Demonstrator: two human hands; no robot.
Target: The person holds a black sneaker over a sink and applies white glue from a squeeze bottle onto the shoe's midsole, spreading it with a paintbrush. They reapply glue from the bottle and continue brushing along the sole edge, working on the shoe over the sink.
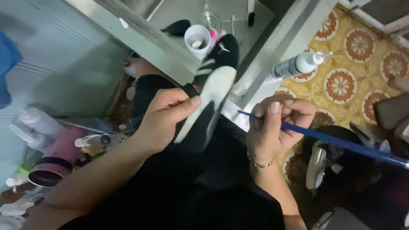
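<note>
My left hand (168, 117) grips a black sneaker with white stripes and a white sole (211, 87), held up sole-side toward me over my lap. My right hand (275, 123) pinches a long blue brush handle (336, 142), which runs off to the lower right; its front end points toward the shoe's sole edge. The brush tip itself is hard to make out. A bracelet sits on my right wrist.
A white cup (198, 38) stands beyond the shoe's toe, a glass jar (210, 20) behind it. A white squeeze bottle (298, 66) lies on the orange patterned floor. Pink containers and bottles (55, 155) crowd the left. Another black shoe (328, 157) rests at right.
</note>
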